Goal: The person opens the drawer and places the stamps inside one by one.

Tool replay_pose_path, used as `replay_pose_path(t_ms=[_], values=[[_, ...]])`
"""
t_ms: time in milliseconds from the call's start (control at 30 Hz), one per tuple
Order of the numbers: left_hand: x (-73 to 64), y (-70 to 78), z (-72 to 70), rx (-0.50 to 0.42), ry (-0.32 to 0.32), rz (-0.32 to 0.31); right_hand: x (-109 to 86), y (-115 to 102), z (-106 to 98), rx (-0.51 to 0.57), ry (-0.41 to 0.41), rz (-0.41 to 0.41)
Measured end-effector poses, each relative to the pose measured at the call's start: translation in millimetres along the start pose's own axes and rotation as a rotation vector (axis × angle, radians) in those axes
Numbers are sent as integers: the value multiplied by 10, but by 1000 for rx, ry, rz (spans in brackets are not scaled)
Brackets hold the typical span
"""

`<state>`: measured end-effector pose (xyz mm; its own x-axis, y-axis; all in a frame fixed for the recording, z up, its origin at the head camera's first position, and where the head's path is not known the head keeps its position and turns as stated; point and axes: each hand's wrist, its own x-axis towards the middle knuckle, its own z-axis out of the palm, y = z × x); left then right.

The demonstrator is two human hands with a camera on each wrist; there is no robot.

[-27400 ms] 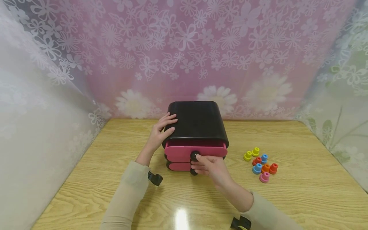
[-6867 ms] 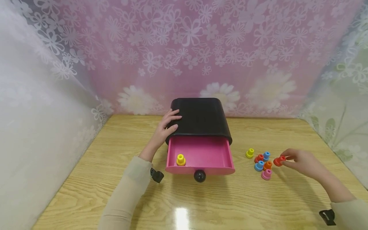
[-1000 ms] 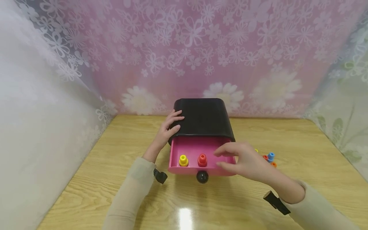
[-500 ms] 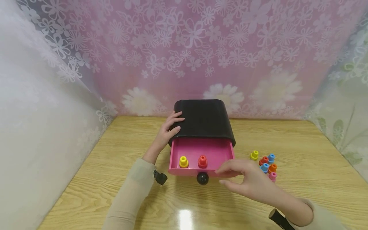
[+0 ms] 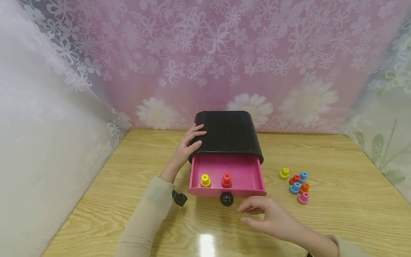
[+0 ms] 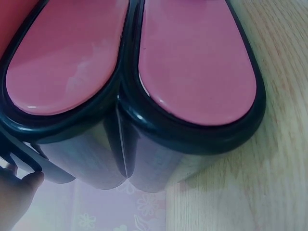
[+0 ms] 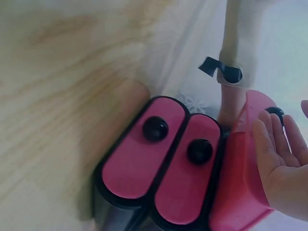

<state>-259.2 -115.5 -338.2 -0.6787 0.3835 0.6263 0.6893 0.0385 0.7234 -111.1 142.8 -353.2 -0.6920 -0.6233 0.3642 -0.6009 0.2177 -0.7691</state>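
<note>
Black glossy plastic cabinet [image 5: 228, 132] stands on the wood-grain tabletop [image 5: 154, 153]; its pink plastic top drawer [image 5: 245, 175] is open. The drawer contains one yellow stepped plastic peg [image 5: 205, 181] and one red stepped plastic peg [image 5: 226, 181], both upright near the front wall. Left hand [image 5: 185, 145] rests on the cabinet's left edge, fingers spread. Right hand [image 5: 271, 218] is near the round black knob [image 5: 226, 199], thumb and fingers apart
</note>
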Motion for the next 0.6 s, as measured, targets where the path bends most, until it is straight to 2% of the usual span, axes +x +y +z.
replay_pose_path(t_ms=[167,400,600], values=[[1,10,3,1,1,-9,-15,59,46,33,-4,55],[-4,12,1,7,2,-10,-7,99,113,104,-69,173],[-7,16,1,4,-3,-10,19,131,164,196,-97,201]])
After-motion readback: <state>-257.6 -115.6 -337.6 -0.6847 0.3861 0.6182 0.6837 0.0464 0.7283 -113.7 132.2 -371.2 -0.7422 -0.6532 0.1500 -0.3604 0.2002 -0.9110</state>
